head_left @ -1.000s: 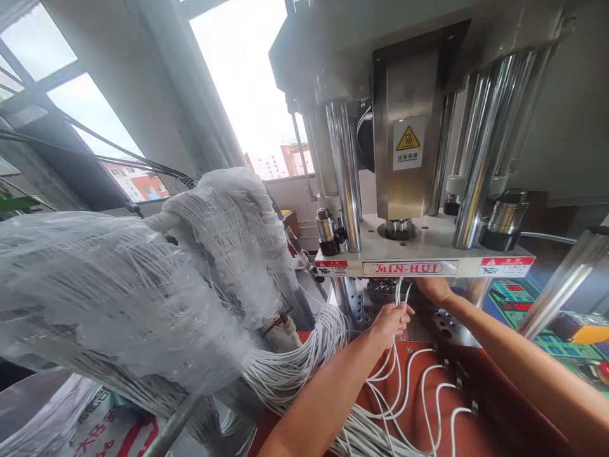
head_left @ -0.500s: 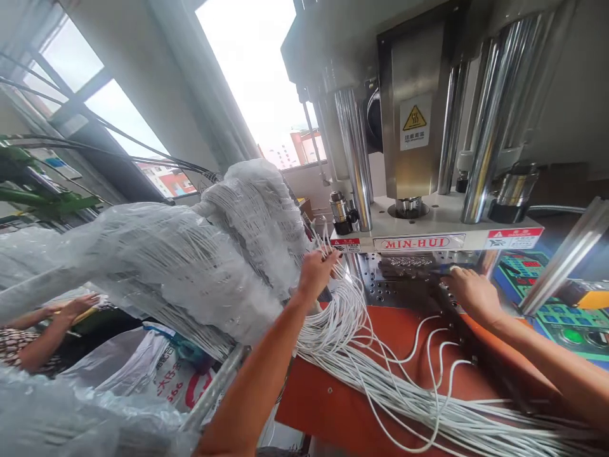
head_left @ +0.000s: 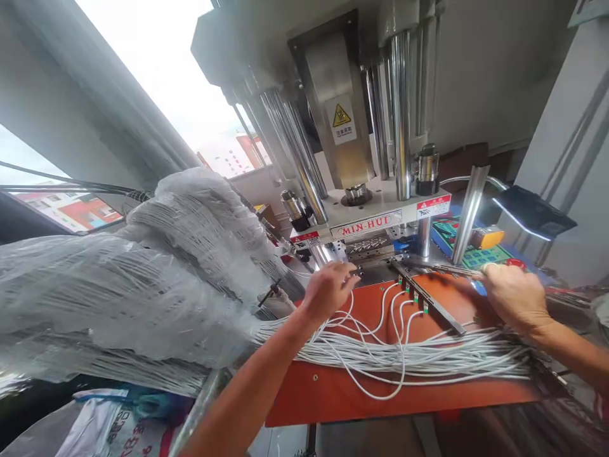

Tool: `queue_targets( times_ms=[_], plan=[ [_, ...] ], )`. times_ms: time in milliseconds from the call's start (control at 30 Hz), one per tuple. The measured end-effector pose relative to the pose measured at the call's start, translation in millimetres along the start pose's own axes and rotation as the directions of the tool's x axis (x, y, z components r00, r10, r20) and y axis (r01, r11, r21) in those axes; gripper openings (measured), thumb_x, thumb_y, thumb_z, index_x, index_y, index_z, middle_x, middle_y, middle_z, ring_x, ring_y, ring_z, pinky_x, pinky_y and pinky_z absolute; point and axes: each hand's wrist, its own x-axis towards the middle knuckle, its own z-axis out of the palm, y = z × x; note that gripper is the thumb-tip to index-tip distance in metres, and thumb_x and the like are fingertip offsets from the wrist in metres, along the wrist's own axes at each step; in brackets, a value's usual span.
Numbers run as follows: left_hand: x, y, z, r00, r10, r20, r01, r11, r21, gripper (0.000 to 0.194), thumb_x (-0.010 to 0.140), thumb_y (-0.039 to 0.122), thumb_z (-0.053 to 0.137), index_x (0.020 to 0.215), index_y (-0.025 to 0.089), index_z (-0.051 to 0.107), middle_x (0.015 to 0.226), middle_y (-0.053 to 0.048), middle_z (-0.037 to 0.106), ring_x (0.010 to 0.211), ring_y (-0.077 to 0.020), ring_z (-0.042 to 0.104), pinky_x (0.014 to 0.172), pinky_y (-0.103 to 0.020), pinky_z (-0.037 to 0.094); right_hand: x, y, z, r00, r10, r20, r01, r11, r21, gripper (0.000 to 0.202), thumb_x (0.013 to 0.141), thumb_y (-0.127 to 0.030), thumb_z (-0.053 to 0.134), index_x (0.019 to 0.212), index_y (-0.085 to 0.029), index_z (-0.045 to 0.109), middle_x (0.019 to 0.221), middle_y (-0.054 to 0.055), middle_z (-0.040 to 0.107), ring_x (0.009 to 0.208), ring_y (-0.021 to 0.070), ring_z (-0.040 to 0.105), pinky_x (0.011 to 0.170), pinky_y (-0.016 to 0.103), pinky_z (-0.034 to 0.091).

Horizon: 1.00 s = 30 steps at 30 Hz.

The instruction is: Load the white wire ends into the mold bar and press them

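Note:
My left hand (head_left: 332,285) hovers over the near left side of the press bed, its fingers apart and nothing seen in them. White cables (head_left: 375,346) run beneath it in a thick bundle. My right hand (head_left: 516,295) is closed around the end of a long thin metal tool (head_left: 450,268), which points left toward the press; its exact kind is unclear. Between the hands, a dark metal bar (head_left: 438,308) lies slantwise on the red-orange table (head_left: 316,397). Several cable ends with small green-and-metal connectors (head_left: 416,297) sit along the bar.
The MIN-HUI press (head_left: 365,225) stands ahead, with a textured metal mold block (head_left: 368,246) under its plate. Plastic-wrapped cable bundles (head_left: 124,298) hang at left. A control panel (head_left: 485,254) and a lit lamp (head_left: 535,212) are at right.
My view has swung right. My left hand has let go of the white cables and moved toward the press. My right hand has drawn back from the press bed with the metal tool.

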Motion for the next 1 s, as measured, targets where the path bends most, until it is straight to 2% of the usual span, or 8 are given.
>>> queue_targets(
  times_ms=[67,133,233,300,433,600,800,1000],
  plan=[
    [15.4,23.7,43.3,0.954,0.267,0.139,-0.243,0.955,-0.168,0.033,0.086,0.026,0.058,0.119,0.024,0.062,0.116,-0.009,0.065,0.114,-0.0244,0.053,0.097,-0.034,0.041,-0.1,-6.2,0.3,0.997,0.008,0.070,-0.013,0.997,0.074,0.023,0.096,-0.035,0.042,0.085,-0.018,0.054,0.083,0.010,0.061,0.081,0.0267,0.058,0.059,0.032,0.025],
    [37.0,31.8,84.6,0.889,0.411,0.200,-0.354,0.896,-0.268,0.043,0.081,0.016,0.062,0.124,0.022,0.059,0.126,-0.010,0.059,0.125,-0.0247,0.046,0.106,-0.036,0.036,0.5,-14.5,2.3,0.988,0.002,0.154,-0.029,0.985,0.173,0.023,0.096,-0.034,0.041,0.085,-0.019,0.054,0.085,0.009,0.061,0.080,0.0249,0.057,0.059,0.031,0.026],
    [68.6,22.9,128.7,0.841,0.471,0.266,-0.411,0.876,-0.253,0.049,0.074,0.009,0.066,0.121,0.022,0.060,0.126,-0.011,0.058,0.130,-0.0267,0.040,0.108,-0.039,0.034,1.1,-27.2,8.1,0.976,-0.029,0.216,-0.036,0.956,0.292,0.023,0.096,-0.032,0.039,0.084,-0.021,0.054,0.082,0.008,0.060,0.074,0.0219,0.055,0.058,0.030,0.027],
    [82.4,13.3,142.4,0.816,0.484,0.315,-0.428,0.873,-0.232,0.047,0.072,0.012,0.069,0.117,0.022,0.062,0.121,-0.011,0.059,0.126,-0.0275,0.043,0.106,-0.039,0.036,1.3,-33.9,13.1,0.981,-0.064,0.185,-0.001,0.942,0.334,0.019,0.094,-0.030,0.041,0.085,-0.020,0.055,0.082,0.007,0.060,0.078,0.0222,0.055,0.061,0.029,0.030],
    [86.6,2.2,143.0,0.787,0.513,0.344,-0.453,0.858,-0.242,0.037,0.075,0.017,0.068,0.112,0.023,0.063,0.115,-0.010,0.060,0.115,-0.0260,0.049,0.103,-0.037,0.036,1.9,-40.7,24.8,0.984,-0.171,0.049,0.145,0.931,0.335,0.014,0.092,-0.030,0.047,0.086,-0.019,0.054,0.086,0.008,0.060,0.086,0.0231,0.053,0.068,0.030,0.035],
    [60.5,-4.3,134.1,0.844,0.406,0.351,-0.349,0.912,-0.214,0.032,0.070,0.018,0.069,0.102,0.022,0.065,0.102,-0.008,0.060,0.104,-0.0268,0.052,0.101,-0.038,0.034,10.9,-50.7,31.4,0.947,-0.321,-0.026,0.313,0.895,0.319,0.013,0.092,-0.028,0.048,0.086,-0.019,0.054,0.086,0.008,0.059,0.084,0.0233,0.051,0.068,0.031,0.035],
    [36.0,-13.6,133.5,0.889,0.335,0.313,-0.281,0.937,-0.207,0.036,0.070,0.019,0.067,0.106,0.021,0.063,0.106,-0.007,0.060,0.099,-0.0242,0.055,0.097,-0.035,0.037,27.5,-70.8,6.8,0.911,-0.411,0.033,0.368,0.847,0.384,0.014,0.090,-0.032,0.052,0.091,-0.019,0.057,0.090,0.008,0.061,0.086,0.0237,0.055,0.071,0.033,0.039],
    [32.4,-18.7,138.6,0.880,0.363,0.306,-0.314,0.928,-0.199,0.038,0.070,0.020,0.066,0.108,0.021,0.061,0.107,-0.005,0.065,0.101,-0.0230,0.054,0.097,-0.036,0.039,-11.6,-84.9,-9.2,0.868,-0.496,0.002,0.414,0.726,0.550,0.049,0.077,-0.030,0.067,0.123,-0.023,0.052,0.108,0.007,0.065,0.098,0.0268,0.060,0.077,0.038,0.047]
  ],
)
